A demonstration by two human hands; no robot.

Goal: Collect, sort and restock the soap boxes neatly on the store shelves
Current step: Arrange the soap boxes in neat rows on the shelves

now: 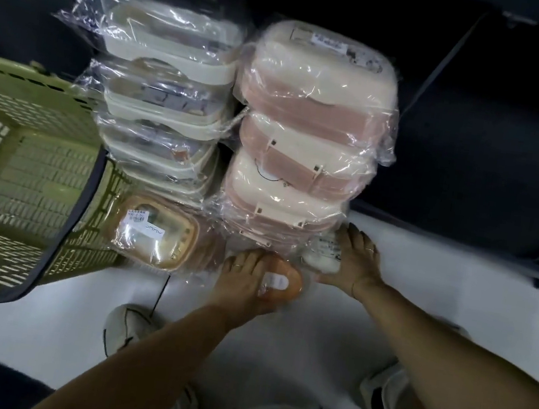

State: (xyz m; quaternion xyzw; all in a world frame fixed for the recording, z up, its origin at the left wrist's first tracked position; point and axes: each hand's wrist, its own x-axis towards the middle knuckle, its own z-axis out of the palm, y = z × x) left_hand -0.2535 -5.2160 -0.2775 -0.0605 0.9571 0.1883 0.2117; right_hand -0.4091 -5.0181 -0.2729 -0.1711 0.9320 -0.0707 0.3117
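Note:
Two stacks of plastic-wrapped soap boxes stand on the white floor: a white stack with clear lids (166, 92) on the left and a pink and cream stack (310, 123) on the right. An amber soap box (156, 233) lies flat in front of the white stack. My left hand (243, 280) grips a peach soap box (284, 284) at the foot of the pink stack. My right hand (357, 261) holds a small white soap box (321, 255) between thumb and fingers, right against the stack's base.
A green slotted shopping basket (23, 169) lies tipped on its side at the left, touching the amber box. Dark shelving (479, 130) runs behind the stacks. My shoes (126, 326) stand on the floor below my arms.

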